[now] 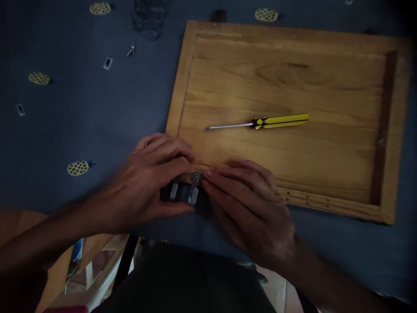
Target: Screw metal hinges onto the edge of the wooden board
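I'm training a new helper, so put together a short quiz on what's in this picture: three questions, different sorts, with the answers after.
1. True or false: the right hand grips the screwdriver.
2. Multiple choice: the screwdriver's handle is
A) red and white
B) yellow and black
C) all green
3. Fill in: the blue cloth under the wooden board is printed with a fruit, the ____.

Key:
1. False; the right hand is at the metal hook, and the screwdriver lies on the wooden board.
2. B
3. pineapple
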A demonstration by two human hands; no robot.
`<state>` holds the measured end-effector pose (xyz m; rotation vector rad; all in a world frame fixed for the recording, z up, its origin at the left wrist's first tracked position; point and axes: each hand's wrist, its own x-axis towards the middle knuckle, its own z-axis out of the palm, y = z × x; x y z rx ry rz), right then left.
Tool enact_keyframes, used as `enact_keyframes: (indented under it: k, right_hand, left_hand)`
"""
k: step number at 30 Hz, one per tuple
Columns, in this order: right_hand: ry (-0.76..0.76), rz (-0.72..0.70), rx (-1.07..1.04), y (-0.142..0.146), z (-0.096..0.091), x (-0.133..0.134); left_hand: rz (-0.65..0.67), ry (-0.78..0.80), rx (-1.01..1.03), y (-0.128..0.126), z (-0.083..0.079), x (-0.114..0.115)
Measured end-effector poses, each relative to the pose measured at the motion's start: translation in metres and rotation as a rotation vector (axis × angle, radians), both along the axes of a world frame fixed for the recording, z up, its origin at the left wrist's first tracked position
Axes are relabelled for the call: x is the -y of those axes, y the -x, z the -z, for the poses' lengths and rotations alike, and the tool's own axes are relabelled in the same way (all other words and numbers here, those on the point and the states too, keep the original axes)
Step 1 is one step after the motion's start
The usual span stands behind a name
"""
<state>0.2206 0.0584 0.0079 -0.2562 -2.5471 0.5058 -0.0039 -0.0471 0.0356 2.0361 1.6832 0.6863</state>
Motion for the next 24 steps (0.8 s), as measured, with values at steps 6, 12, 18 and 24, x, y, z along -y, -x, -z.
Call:
enact_keyframes:
  k: [6, 12, 18, 24]
  right_hand:
    - [-0.008, 0.013, -0.007, 0.0010, 0.0008, 0.0007]
    - [0.002, -0.019, -0.015, -0.0001, 0.0028, -0.0008]
    - [-0.008, -0.041, -0.011, -0.0007, 0.0025, -0.0008]
    - [-0.004, -0.042, -0.032, -0.0002, 0.0046, -0.0030]
  left_hand:
    - [0.006, -0.007, -0.013, 0.0013, -0.0003, 0.0011]
    - [0.005, -0.001, -0.032, 0.0021, -0.0002, 0.0006]
    - [0.013, -0.024, -0.042, 0.0014, -0.0018, 0.0005]
    - [0.002, -0.009, -0.013, 0.0004, -0.0007, -0.0013]
